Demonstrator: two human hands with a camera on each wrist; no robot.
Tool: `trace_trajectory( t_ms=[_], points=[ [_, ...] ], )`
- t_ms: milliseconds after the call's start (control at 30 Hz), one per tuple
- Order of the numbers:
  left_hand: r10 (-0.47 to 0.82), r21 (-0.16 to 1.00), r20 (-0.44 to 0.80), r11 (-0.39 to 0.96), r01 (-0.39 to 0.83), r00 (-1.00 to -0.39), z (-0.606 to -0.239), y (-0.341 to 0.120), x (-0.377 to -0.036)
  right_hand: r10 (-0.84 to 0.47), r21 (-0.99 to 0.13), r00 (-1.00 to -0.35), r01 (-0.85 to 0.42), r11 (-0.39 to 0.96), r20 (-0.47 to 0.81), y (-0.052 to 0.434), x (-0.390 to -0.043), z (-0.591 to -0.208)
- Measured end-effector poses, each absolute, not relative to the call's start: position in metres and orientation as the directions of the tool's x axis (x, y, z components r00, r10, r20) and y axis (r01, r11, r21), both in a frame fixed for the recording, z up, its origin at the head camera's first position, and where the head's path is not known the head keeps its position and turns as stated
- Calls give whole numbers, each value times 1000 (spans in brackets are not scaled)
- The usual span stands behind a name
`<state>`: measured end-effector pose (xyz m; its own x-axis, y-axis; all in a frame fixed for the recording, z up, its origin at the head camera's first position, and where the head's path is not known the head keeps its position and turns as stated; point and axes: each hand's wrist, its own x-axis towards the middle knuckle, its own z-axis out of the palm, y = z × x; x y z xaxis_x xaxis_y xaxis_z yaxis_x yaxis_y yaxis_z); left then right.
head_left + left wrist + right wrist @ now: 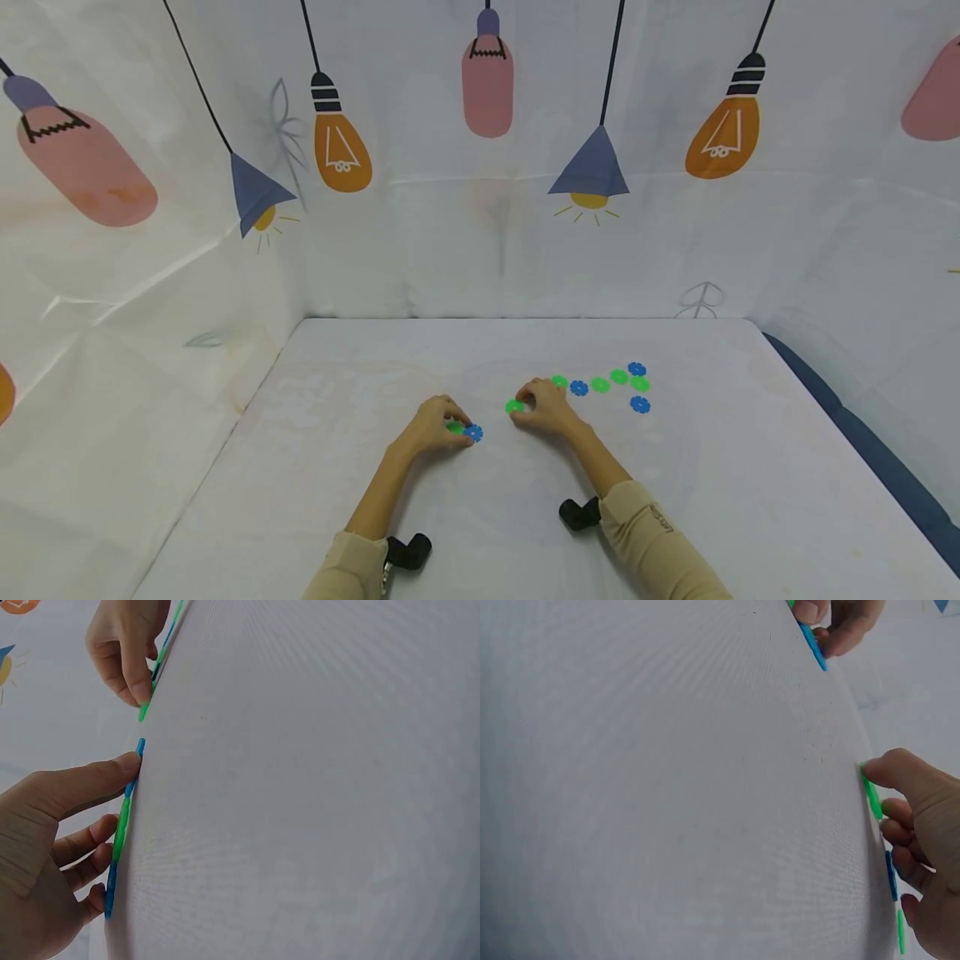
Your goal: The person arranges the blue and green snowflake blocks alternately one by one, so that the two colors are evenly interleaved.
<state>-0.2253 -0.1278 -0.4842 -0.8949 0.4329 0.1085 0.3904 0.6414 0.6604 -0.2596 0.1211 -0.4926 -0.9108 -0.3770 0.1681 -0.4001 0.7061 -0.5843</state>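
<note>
Both hands rest on the white table (337, 417): left hand (435, 425) pinches a blue disc (473, 432) beside a green one; right hand (543, 407) pinches a green disc (514, 406).

Green disc (514, 406), blue disc (473, 432) flat on table.

Green and blue discs (600, 385) on a white table (720, 500); beige sleeves (652, 542); white backdrop (420, 242) printed with orange, pink bulbs.

A white-covered table (375, 517) carries green and blue flower-shaped discs (600, 385) strung across its middle, reaching toward the right edge.
</note>
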Motion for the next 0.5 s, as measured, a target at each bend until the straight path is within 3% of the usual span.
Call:
trace_trajectory(
  t_ms=[500],
  points=[
    [433, 665, 101, 641, 385, -896, -483, -128, -225, -433, -569, -891, -428, 702, 135, 127, -252, -489]
  ],
)
